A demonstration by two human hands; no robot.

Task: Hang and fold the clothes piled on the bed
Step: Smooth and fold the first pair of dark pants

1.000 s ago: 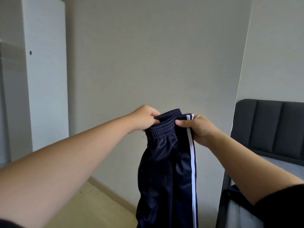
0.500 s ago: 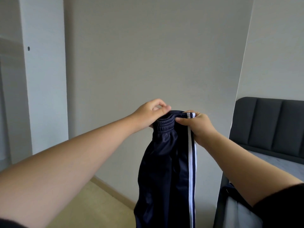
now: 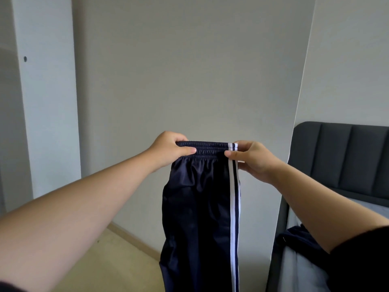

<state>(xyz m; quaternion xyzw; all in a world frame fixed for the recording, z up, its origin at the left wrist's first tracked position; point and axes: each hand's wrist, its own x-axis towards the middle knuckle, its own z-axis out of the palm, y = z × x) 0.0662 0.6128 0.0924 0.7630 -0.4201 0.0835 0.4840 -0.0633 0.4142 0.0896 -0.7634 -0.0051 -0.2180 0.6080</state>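
Note:
Navy track pants (image 3: 197, 207) with white side stripes hang in the air in front of me, held up by their elastic waistband. My left hand (image 3: 170, 150) pinches the left end of the waistband, thumb in front. My right hand (image 3: 252, 159) pinches the right end at the stripes. The waistband is stretched flat between both hands. The legs drop straight down and out of the bottom of the view. A dark garment (image 3: 294, 239) lies at the bed's edge under my right arm.
The bed (image 3: 294, 270) with a grey sheet and a dark padded headboard (image 3: 341, 159) stands at the right. A plain wall is straight ahead. A white wardrobe panel (image 3: 46, 102) stands at the left. Light wooden floor (image 3: 105, 260) lies below.
My left hand has shifted left along the waistband and taken a new grip. The bunched waistband is now pulled out flat and wide between my hands.

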